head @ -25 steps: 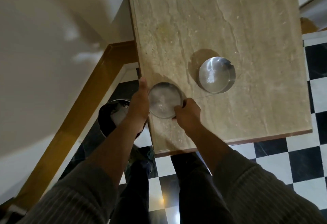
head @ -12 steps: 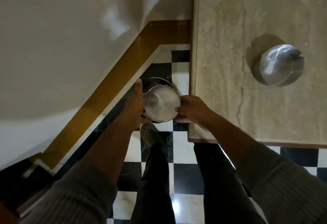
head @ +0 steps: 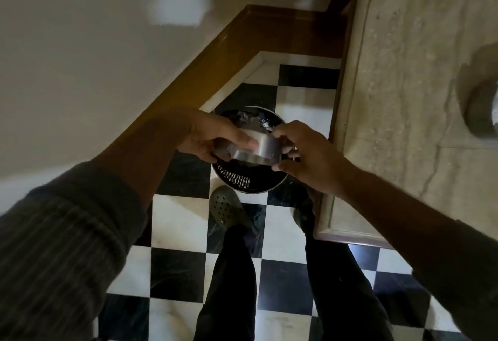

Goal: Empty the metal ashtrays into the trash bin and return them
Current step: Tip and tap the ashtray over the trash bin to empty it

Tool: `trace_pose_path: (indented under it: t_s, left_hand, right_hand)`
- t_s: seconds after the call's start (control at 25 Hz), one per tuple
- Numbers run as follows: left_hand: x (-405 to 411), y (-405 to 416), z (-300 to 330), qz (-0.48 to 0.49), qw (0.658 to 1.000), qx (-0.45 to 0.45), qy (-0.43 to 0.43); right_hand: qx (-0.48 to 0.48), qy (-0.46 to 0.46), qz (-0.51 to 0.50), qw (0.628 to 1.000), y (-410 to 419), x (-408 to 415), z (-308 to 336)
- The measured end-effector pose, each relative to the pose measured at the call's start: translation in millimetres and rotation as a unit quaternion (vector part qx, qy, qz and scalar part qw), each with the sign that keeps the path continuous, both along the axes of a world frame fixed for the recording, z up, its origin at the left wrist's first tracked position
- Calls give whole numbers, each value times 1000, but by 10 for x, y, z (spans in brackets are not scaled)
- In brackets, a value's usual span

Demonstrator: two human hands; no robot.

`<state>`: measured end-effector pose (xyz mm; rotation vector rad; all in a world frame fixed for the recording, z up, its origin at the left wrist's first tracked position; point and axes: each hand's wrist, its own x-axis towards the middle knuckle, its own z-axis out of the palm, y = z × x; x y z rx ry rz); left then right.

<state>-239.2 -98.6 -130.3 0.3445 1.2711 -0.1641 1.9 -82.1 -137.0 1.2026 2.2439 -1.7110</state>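
Head view: your left hand [head: 213,136] and right hand [head: 304,152] both grip the ashtray [head: 250,149] over the bin [head: 242,179] at 12 o'clock; it looks light, stiff and slippery, so hold its sides.

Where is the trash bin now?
In the head view, the trash bin stands on the checkered floor, left of the marble table, under the ashtray.

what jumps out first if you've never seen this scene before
Dead centre, the left hand and right hand hold a round metal ashtray between them, tipped over the dark perforated trash bin on the black-and-white checkered floor. At the right edge, a second metal ashtray sits half out of frame on the beige stone table.
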Motion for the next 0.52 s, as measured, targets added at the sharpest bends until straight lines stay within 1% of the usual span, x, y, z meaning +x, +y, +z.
trace_pose_path:
  t_s: [0.08,0.12,0.16,0.28,0.36,0.44,0.52]
  left_hand:
    - [111,61,-84,-127,991,36,-2]
    - [160,72,-145,-163,985,53,0]
    - [192,54,-223,-179,981,74,9]
    - [263,-84,-357,-173,964,189,68]
    - [273,-216,-414,-161,942,276,104]
    - [289,-380,-445,-166,901,374,144]
    - [242,-573,-489,-168,857,454,179]
  right_hand:
    - [144,1,103,984,19,46,-109]
    - [196,3,135,971,18,67,-163]
    - [231,12,152,961,3,73,-211]
    - [320,51,173,930,-119,60,-325]
    - [354,56,186,915,-197,39,-383]
    - [379,37,192,905,-250,51,-397]
    - [387,-11,185,903,-282,15,-377]
